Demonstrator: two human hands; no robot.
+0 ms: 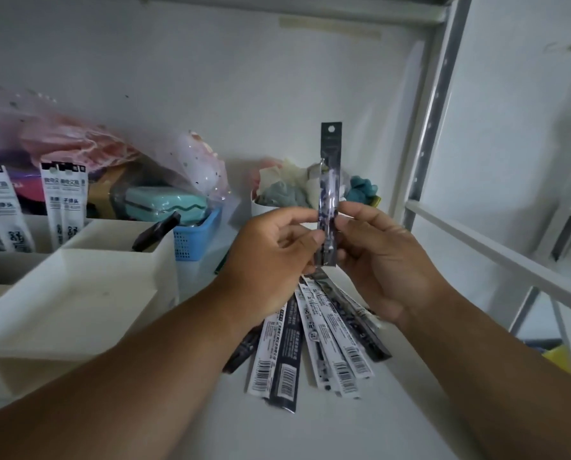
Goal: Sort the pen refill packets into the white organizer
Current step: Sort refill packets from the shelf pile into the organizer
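A: What do the hands have?
B: The right hand (382,260) pinches one upright dark slim plastic refill packet (329,194); the left hand (270,257) pinches it too, gripping a fan of black and white refill packets (314,343) hanging below.
A: And the white plastic compartmented organizer (78,287)?
B: Left on the desk (277,433), some packets standing inside.

A blue perforated basket (191,242) stands on the desk (410,376) against the white wall (244,94), holding a mint-green case (164,204) under a crumpled clear plastic bag (191,161). Near it to the right sits a white cup (264,212) stuffed with pale and teal bits, and a grey metal shelf frame (433,127) rises at the right.
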